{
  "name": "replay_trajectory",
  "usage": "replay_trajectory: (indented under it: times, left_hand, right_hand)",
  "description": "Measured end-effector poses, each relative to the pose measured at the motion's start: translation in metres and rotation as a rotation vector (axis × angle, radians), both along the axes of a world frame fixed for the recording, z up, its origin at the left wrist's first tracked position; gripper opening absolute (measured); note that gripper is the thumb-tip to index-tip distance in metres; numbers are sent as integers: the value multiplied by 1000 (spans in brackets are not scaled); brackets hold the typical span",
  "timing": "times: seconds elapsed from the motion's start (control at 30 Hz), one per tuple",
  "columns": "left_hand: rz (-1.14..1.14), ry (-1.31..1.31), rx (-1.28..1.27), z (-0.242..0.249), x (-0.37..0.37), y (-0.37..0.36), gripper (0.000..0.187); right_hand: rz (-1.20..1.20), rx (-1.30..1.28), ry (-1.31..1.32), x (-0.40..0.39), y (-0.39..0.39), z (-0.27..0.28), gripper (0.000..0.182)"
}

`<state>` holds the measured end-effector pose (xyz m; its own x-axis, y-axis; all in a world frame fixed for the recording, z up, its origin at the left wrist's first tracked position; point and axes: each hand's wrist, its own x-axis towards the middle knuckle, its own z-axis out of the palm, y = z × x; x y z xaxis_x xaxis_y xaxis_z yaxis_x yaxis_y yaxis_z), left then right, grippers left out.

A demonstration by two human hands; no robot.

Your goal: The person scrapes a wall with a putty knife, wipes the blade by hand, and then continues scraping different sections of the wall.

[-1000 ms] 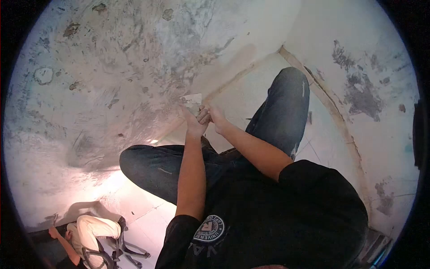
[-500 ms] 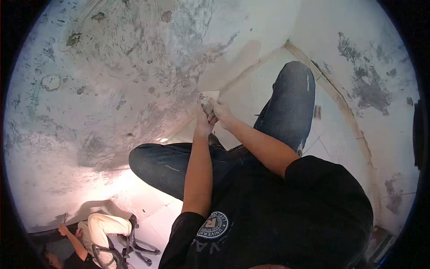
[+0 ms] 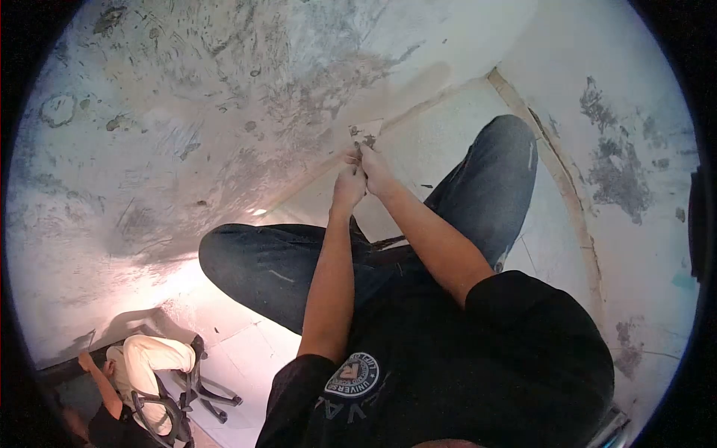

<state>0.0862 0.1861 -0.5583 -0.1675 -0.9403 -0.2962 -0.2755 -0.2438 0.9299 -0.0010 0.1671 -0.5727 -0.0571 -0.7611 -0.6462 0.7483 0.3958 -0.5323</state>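
In the lower left of the frame a co-worker in a black top and cream trousers sits on a black swivel chair, one raised hand near the wall with a thin object; the whitish plaster wall, scuffed with grey smears and pitted spots, fills the upper left; bright light falls low on it, above pale floor tiles.

Toward the centre, the person's legs in faded blue jeans are bent, knees spread; the left hand presses against the right, its fingers partly hidden, so how far they are closed, and on what, cannot be told; a flat, pale, dark-smudged scraper blade stands just above both hands, near the wall's lower edge; the right hand is closed at the blade's base.

To the right, a black T-shirt with a round white badge fills the lower frame; beyond, a second white wall bears a grey patch.
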Motion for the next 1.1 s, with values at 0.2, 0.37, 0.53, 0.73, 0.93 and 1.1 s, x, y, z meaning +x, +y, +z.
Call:
replay_trajectory:
  times: [0.2,0.37,0.53,0.73,0.93,1.1]
  left_hand:
    - [-430,-725,-17,63,52,-30,57]
    - [-639,-788,3,143,88,-53,59]
    - [-541,-716,125,145,104,-48,63]
    - [-568,-787,57,159,111,-46,63]
    - [-524,-686,-145,167,111,-30,47]
    - [-586,-729,21,169,109,-32,59]
  right_hand:
    - [-68,-82,473,28,-17,60,52]
    - [-172,-94,100,70,-65,2,73]
    - [-115,30,23,80,-76,55,57]
    - [-170,361,-311,68,-94,52,54]
    - [-155,379,-457,51,-95,47,49]
    - [-50,285,-548,55,-93,50,41]
